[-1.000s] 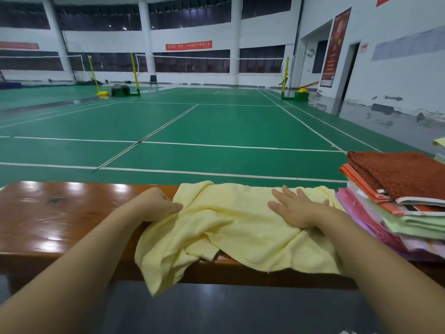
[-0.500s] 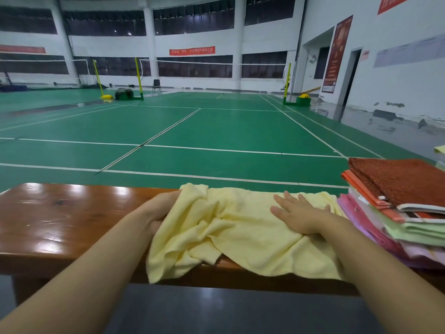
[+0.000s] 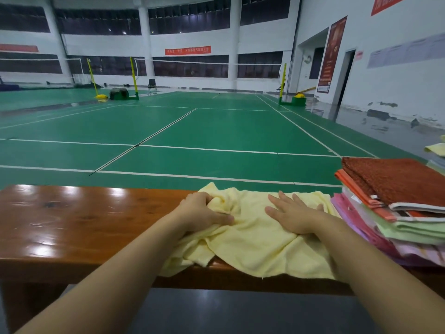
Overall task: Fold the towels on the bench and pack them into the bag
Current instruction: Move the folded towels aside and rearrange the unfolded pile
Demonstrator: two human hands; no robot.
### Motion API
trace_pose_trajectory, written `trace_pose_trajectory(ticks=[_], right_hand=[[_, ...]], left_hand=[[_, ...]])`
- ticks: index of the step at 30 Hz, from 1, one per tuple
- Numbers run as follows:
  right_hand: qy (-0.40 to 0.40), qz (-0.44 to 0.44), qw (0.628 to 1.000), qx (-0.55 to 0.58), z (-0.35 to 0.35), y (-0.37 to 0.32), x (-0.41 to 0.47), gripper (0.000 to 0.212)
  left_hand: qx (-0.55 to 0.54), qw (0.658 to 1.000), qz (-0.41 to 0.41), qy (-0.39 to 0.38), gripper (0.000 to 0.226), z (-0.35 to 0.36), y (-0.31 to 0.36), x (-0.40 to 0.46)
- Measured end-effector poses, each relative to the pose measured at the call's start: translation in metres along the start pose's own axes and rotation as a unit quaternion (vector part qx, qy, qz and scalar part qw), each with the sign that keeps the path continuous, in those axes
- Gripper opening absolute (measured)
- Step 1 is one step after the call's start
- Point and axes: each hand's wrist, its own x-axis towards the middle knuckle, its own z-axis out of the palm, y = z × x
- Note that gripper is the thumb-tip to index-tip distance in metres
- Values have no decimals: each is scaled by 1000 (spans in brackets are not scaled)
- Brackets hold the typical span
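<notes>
L hand (image 3: 202,213) bunching yellow towel (image 3: 255,247) on bench (image 3: 72,220); R hand (image 3: 292,214) flat on it

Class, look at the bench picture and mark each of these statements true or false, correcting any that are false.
1. The yellow towel lies on the wooden bench. True.
2. The right hand grips a bunched corner of the towel. False: it rests flat on the towel with fingers straight; the left hand grips the bunched cloth.
3. A stack of folded towels sits to the person's right. True.
4. The top towel of the stack is green. False: it is dark red-brown.
5. The yellow towel is neatly folded. False: it is rumpled, and hangs over the near edge.
</notes>
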Motion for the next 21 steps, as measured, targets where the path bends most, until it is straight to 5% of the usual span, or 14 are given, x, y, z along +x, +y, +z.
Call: trace_pose_trajectory(ticks=[6, 16, 18, 21], right_hand=[[2, 2, 1000, 6, 1, 0, 3, 63], [7, -1, 1000, 12, 3, 1, 2, 63], [7, -3, 1000, 10, 2, 0, 1, 63], [9, -4, 1000, 8, 2, 0, 1, 63]], left_hand=[[-279, 958, 43, -47, 40, -9, -4, -10], [-401, 914, -5, -53, 56, -33, -19, -18], [-431, 902, -24, -14, 63, -42, -30, -14], [-354, 906, -16, 231, 65, -67, -55, -5]])
